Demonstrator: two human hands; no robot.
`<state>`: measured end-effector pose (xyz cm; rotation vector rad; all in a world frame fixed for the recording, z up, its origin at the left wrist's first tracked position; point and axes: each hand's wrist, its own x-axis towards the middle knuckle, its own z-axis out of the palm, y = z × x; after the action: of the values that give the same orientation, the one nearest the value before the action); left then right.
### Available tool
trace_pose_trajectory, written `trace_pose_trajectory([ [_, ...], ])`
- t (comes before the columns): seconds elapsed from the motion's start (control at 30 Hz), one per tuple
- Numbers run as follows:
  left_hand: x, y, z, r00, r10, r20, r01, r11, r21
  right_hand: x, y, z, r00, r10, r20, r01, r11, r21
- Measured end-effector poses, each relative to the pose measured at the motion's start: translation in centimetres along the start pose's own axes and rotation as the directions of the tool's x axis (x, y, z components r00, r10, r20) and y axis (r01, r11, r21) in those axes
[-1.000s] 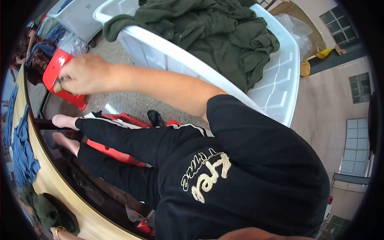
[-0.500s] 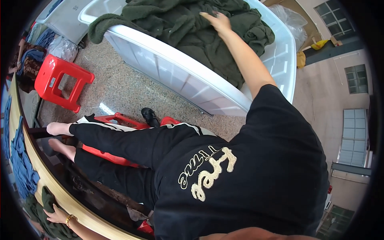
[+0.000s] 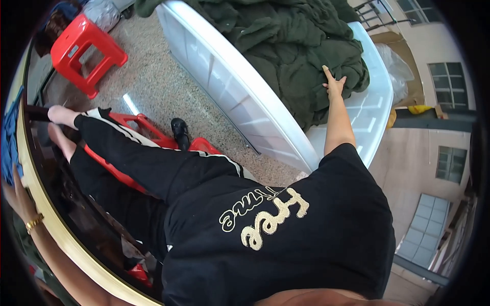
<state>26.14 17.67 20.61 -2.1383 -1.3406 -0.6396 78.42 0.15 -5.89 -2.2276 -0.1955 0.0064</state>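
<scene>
Our right hand has its fingers spread, the index stretched forward, over a heap of dark green fleece fabric; whether the palm presses down on it, we cannot tell. Our left hand, well apart on the other side of our body, has its fingers extended at the lower end of a blue cloth; near the dark rim of the view, we cannot tell whether they pinch it.

The fleece looks soft, thick and matte, bunched into loose folds and deep creases. It lies under and around our right hand and spreads mostly beyond and to the left of it. The blue cloth is rumpled and runs forward from our left fingertips along a pale wooden table. We wear a gold bracelet just behind that hand.

Around the fleece, a white plastic bin rises, its long wall to the left of our right hand. A clear plastic bag sits beyond the bin, to that hand's right. Forward and to the right of our left hand, a red plastic stool stands on the speckled floor.
</scene>
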Motion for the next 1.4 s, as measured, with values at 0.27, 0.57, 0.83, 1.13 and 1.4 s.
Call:
trace_pose_trajectory([
  [0.27, -10.4, -17.4, 0.2, 0.979, -0.204, 0.027, 0.205, 0.956, -0.208, 0.4, 1.5, 3.2, 0.935, -0.203, 0.292, 0.297, 0.898, -0.325],
  [0.57, -27.8, -28.5, 7.5, 0.879, -0.452, 0.152, 0.475, 0.800, -0.366, -3.8, -4.0, 0.4, 0.876, -0.121, 0.467, 0.049, 0.985, 0.164],
  [0.83, -27.3, -26.9, 7.1, 0.840, -0.533, 0.099, 0.506, 0.704, -0.498, -11.3, -16.8, -2.5, 0.713, -0.273, 0.645, -0.125, 0.857, 0.501],
  [1.13, -28.7, -28.0, 4.7, 0.816, -0.573, 0.079, 0.511, 0.649, -0.564, -24.2, -33.9, -6.2, 0.341, -0.800, 0.494, 0.026, 0.533, 0.846],
  [1.4, -29.1, -27.7, -1.3, 0.777, -0.627, 0.058, 0.518, 0.583, -0.626, -40.2, -41.9, -4.7, -0.024, -0.933, 0.360, -0.063, 0.361, 0.930],
])
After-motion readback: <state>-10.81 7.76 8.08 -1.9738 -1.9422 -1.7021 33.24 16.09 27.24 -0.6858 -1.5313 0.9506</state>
